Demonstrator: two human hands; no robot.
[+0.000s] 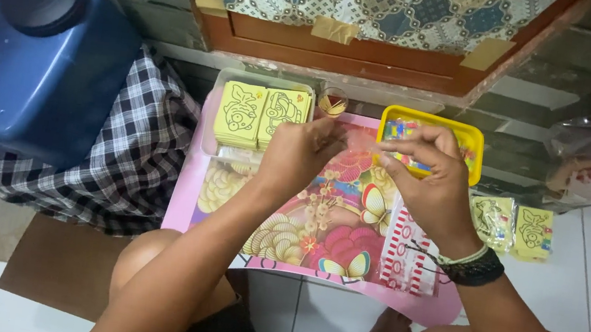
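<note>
Two hands raised over a small pink surface (187, 197) with a floral, butterfly-patterned top. Left hand (297, 155) and right hand (428, 181) nearly meeting, fingertips pinched on something too small to tell. At far left corner, clear tray (215, 148) of yellow cards (260, 115); at far right corner, yellow tray (478, 141); between them, small glass cup (333, 102).

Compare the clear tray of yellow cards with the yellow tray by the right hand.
The clear rectangular plastic tray holds two neat stacks of yellow picture cards; the yellow rectangular plastic tray holds small mixed-coloured items. The clear one sits beyond the left hand, the yellow one behind the right hand. Both rest on the pink table.
</note>
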